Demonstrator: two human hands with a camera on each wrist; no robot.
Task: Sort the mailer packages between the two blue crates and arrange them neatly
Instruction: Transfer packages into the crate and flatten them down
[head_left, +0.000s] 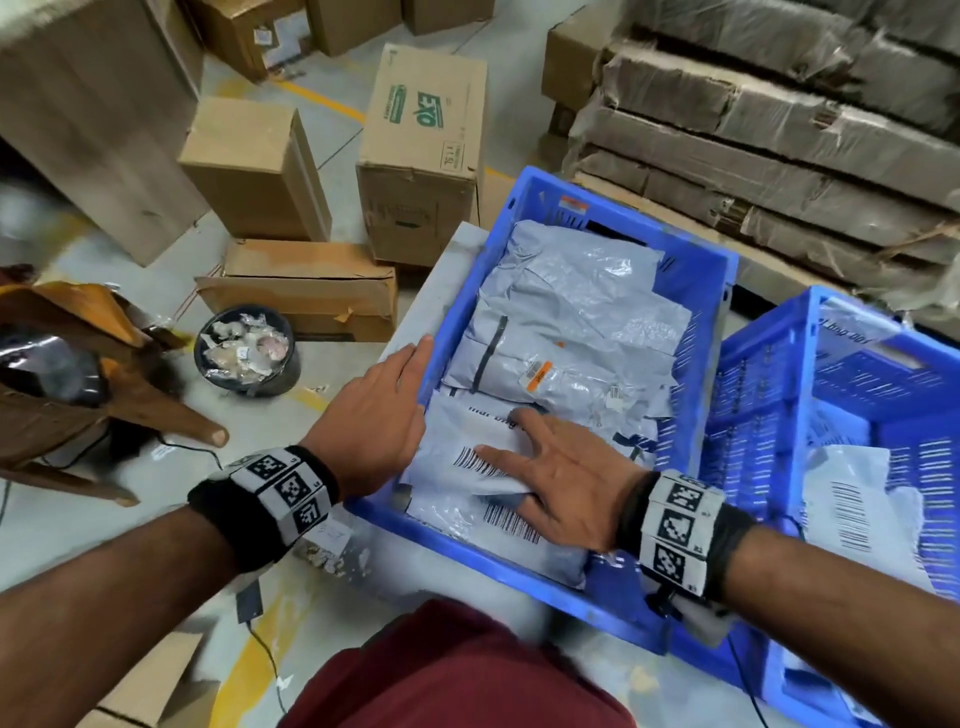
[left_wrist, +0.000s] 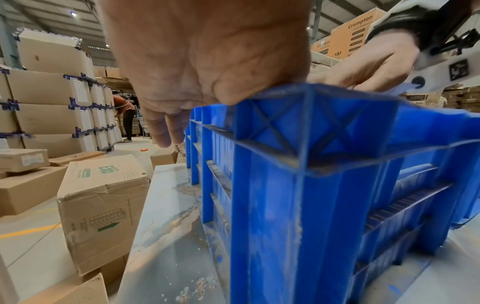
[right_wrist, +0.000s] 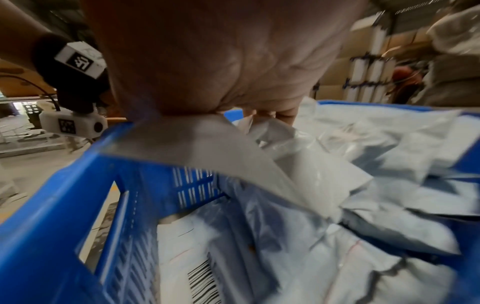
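Nearest, the right hand (head_left: 563, 480) lies flat with fingers spread, its grip released, pressing a white barcoded mailer (head_left: 483, 457) atop the pile in the near blue crate (head_left: 498, 566). The left hand (head_left: 382, 410) rests open-fingered along that crate's left rim. Grey crinkled mailers (head_left: 576, 312) fill the crate's far end. The second blue crate (head_left: 831, 374) sits rightward on the tabletop (left_wrist: 166, 216), holding another white mailer (head_left: 852, 509).
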